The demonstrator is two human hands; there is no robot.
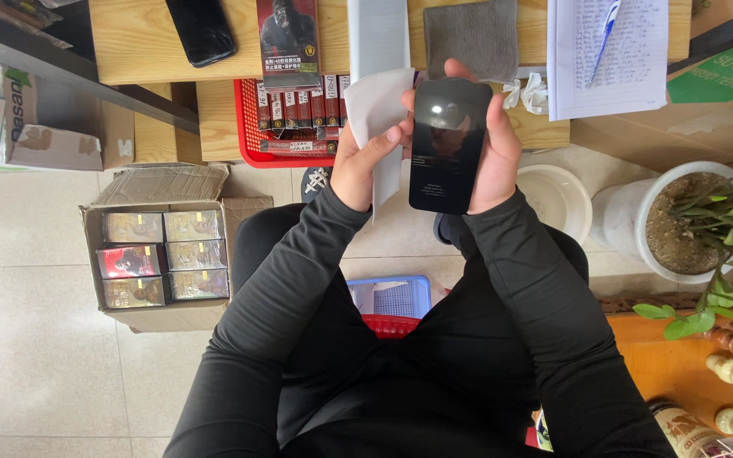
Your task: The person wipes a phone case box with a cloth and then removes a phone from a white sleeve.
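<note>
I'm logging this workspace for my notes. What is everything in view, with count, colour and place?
Glossy panel: one, black, held up between both hands.
White sheet: one, pinched by the left hand beside the panel.
Phone: one, black, on the wooden desk.
Grey cloth: one, on the desk top.
Notebook: one, white, with a blue pen on it.
Red basket: one, holding slim red boxes, on the lower shelf.
Cardboard box: one, brown, on the floor, holding six flat packs.
Blue basket: one, on the floor by the legs.
Potted plant: one, white pot, green leaves, at right.
Left hand: grips the panel's left edge.
Right hand: grips the panel's right edge.
</note>
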